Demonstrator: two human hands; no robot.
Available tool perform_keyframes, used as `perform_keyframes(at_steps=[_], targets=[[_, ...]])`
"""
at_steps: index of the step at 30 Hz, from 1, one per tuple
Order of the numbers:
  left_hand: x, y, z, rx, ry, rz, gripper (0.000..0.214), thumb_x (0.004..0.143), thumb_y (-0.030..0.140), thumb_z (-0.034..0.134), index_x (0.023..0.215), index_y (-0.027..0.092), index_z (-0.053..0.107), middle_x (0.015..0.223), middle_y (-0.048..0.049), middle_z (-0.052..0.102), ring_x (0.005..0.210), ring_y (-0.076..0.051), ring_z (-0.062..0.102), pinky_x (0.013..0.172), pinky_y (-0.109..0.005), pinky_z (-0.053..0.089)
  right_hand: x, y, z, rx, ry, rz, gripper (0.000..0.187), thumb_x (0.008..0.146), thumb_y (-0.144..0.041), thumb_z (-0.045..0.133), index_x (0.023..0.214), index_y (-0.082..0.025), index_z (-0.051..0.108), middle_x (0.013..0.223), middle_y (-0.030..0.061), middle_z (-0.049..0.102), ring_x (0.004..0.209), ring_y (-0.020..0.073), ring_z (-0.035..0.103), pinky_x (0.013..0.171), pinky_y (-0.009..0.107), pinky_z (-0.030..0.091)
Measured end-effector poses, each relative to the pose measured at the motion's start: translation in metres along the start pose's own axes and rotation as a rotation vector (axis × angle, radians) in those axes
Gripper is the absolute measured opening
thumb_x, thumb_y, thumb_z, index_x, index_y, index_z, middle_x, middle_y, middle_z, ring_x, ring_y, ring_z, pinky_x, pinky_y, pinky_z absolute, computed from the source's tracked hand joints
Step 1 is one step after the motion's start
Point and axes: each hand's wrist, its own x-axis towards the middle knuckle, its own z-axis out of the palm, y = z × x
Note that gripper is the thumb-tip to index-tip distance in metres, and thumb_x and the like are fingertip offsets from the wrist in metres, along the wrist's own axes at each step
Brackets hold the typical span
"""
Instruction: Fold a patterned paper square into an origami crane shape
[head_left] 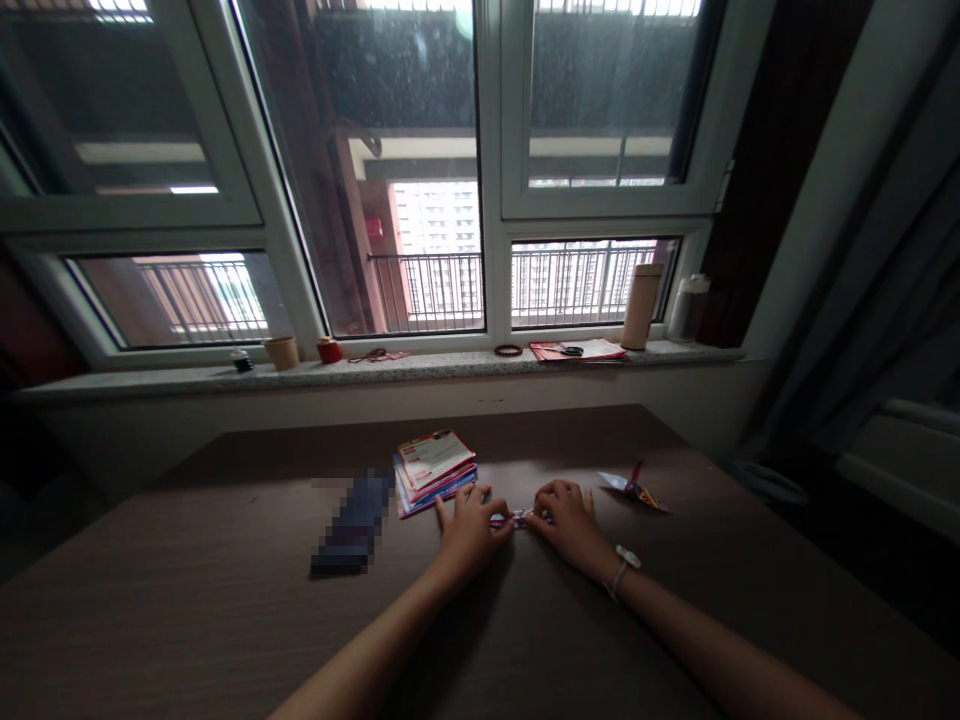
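Low over the table, my left hand and my right hand meet on a small piece of folded printed paper. Each hand pinches one end of it with closed fingertips, and the fingers cover much of the paper. Just behind my left hand lies a stack of printed paper sheets with red and blue edges. To the right of my right hand sits a folded paper figure, like a paper crane, with pointed ends. A bracelet circles my right wrist.
A dark pixelated object lies left of the paper stack on the brown table. Along the windowsill stand a paper cup, a red spool, a bracelet ring, scissors on red-edged papers, and a tan bottle.
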Motion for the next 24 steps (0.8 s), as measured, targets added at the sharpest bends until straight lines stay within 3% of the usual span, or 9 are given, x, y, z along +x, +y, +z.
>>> perform_keyframes(at_steps=[24], targets=[[0.0018,0.0036,0.0046,0.025,0.043,0.022,0.021,0.084,0.049,0.059,0.093,0.032,0.067,0.126,-0.0038,0.053,0.126,-0.030,0.036,0.102,-0.074,0.005,-0.0003,-0.0011,0.0035,-0.029,0.004,0.006,0.030,0.092,-0.045,0.044,0.080,-0.023,0.061,0.109,0.0046,0.057,0.115,0.0276,0.043,0.106,0.063,0.013]])
